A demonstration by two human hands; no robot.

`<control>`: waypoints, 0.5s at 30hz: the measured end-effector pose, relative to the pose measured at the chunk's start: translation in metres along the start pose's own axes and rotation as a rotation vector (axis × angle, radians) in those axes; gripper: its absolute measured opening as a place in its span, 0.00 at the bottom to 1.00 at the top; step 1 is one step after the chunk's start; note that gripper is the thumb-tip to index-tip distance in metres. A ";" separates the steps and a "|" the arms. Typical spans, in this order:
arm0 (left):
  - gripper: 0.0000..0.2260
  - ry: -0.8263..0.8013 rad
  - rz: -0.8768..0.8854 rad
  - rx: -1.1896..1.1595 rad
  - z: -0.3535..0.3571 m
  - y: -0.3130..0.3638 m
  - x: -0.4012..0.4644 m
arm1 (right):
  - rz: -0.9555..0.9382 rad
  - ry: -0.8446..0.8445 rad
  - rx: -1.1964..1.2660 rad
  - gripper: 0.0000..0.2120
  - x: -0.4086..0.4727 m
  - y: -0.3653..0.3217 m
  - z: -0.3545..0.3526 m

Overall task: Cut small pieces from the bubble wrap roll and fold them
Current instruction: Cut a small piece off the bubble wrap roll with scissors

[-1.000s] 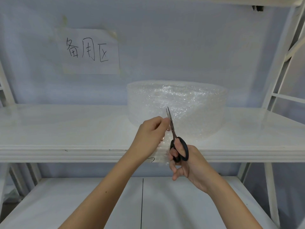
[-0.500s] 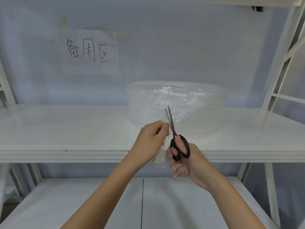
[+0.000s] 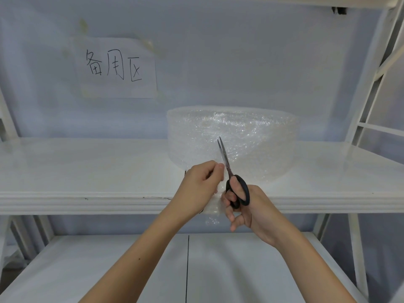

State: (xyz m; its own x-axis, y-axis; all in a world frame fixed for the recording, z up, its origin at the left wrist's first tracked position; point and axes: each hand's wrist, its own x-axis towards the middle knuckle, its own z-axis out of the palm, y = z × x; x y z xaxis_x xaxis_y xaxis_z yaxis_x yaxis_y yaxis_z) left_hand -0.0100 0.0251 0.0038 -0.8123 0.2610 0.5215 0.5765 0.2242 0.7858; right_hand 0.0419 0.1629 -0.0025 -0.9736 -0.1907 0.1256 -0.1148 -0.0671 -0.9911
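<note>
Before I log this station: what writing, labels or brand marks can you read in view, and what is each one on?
"备用区": handwritten in black on the white paper sign stuck to the wall above the upper shelf.
No print, brand or number shows on the scissors, the bubble wrap roll or the shelf frame.

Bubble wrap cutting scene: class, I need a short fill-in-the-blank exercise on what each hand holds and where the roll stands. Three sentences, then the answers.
1. The right hand holds black-handled ____ with the blades pointing up.
2. The left hand pinches the loose sheet of ____ wrap beside the blades.
3. The bubble wrap roll stands on the white ____, below a paper sign.

Missing words: scissors; bubble; shelf
</note>
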 end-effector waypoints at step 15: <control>0.19 -0.035 0.014 -0.001 -0.001 -0.004 -0.006 | -0.015 -0.011 -0.019 0.24 0.005 -0.009 0.003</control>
State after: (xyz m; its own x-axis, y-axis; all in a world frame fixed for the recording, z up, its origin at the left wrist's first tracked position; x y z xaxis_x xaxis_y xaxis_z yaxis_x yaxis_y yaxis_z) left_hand -0.0071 0.0213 -0.0021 -0.8004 0.2967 0.5208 0.5879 0.2189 0.7788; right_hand 0.0382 0.1598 0.0068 -0.9694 -0.2010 0.1407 -0.1330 -0.0513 -0.9898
